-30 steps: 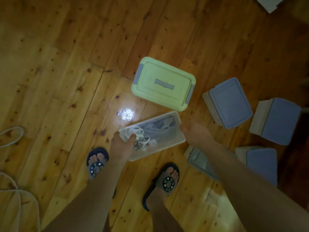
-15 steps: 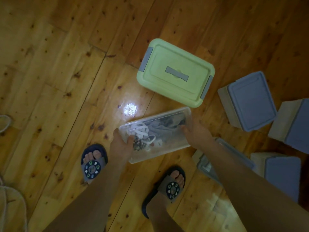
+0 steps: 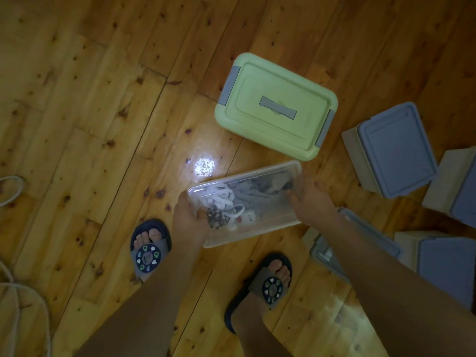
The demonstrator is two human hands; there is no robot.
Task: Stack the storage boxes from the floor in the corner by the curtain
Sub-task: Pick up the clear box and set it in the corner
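I hold a clear plastic box (image 3: 260, 202) with white cables and dark items inside, above the wooden floor. My left hand (image 3: 189, 220) grips its left end and my right hand (image 3: 311, 202) grips its right end. A light green box (image 3: 277, 104) with grey latches and a grey handle sits on the floor just beyond it. To the right lie three beige boxes with blue-grey lids: one (image 3: 394, 150) further away, one (image 3: 461, 184) at the frame's edge and one (image 3: 445, 269) nearer. A grey-lidded box (image 3: 324, 251) lies partly hidden under my right forearm.
My two feet in dark sandals (image 3: 149, 248) (image 3: 268, 282) stand on the plank floor below the clear box. A white cord (image 3: 13, 189) loops along the left edge. A bright light reflection (image 3: 204, 166) shines on the floor.
The view has drifted left, so the green and blue-lidded boxes sit further right in the frame. The clear box stays in both hands and has shifted slightly right.
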